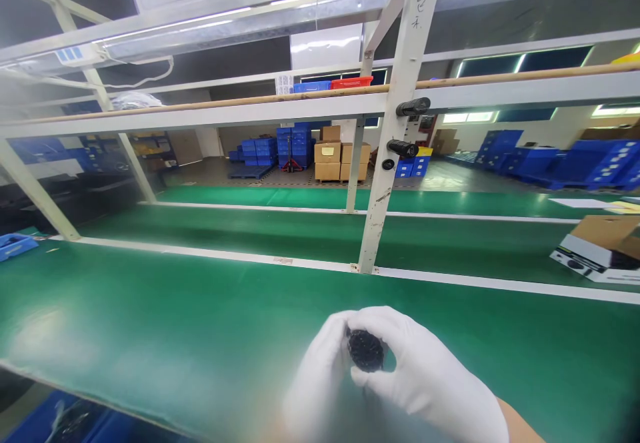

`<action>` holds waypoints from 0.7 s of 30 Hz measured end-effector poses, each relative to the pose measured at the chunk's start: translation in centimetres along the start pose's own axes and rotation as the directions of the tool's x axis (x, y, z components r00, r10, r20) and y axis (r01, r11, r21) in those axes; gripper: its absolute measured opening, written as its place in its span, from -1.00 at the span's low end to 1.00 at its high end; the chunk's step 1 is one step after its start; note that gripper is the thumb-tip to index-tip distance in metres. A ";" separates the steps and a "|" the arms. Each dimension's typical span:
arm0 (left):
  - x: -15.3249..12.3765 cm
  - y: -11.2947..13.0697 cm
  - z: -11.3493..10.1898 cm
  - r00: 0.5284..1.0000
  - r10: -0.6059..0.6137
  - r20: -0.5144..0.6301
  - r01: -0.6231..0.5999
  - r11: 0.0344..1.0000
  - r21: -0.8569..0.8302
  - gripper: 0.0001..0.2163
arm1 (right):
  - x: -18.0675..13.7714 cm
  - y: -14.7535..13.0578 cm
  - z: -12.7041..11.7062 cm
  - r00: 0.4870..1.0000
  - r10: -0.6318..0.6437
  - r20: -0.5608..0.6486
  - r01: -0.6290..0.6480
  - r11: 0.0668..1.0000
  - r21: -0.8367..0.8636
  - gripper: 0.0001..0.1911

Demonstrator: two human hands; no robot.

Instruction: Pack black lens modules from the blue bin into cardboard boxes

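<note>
Factory assembly hall: green conveyor belt [150, 310] lines run beneath a white metal frame post [395, 130]; stacked blue plastic crates [295, 146], cardboard cartons [327, 160] and a red pallet jack [291, 165] occupy the warehouse floor behind.

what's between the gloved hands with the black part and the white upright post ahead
In the head view, only bare green bench top lies between the gloved hands, left hand and right hand around the black round part, and the white post.
</note>
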State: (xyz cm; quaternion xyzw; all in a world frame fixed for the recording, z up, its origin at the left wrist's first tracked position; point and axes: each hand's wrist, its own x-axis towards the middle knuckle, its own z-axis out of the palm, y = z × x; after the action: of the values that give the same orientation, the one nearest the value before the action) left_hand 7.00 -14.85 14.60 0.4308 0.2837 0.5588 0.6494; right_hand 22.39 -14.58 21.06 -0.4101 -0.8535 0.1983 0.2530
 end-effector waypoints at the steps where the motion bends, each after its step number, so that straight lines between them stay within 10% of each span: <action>1: -0.1 -0.1 0.2 1.000 0.000 0.010 0.000 1.000 -0.018 -0.75 | 0.0 -0.1 0.0 1.000 -0.001 0.007 0.001 1.000 0.011 -0.53; 21: -0.3 -1.2 0.6 0.995 -0.056 0.079 0.068 0.985 -0.157 -0.78 | -1.3 1.1 0.2 0.996 -0.091 -0.009 0.089 0.990 -0.105 -0.59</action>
State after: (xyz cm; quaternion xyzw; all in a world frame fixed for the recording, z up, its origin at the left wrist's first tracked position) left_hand 8.01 -15.28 13.84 0.3889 0.2268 0.5430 0.7089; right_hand 23.63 -15.03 19.92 -0.3853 -0.8786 0.1389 0.2458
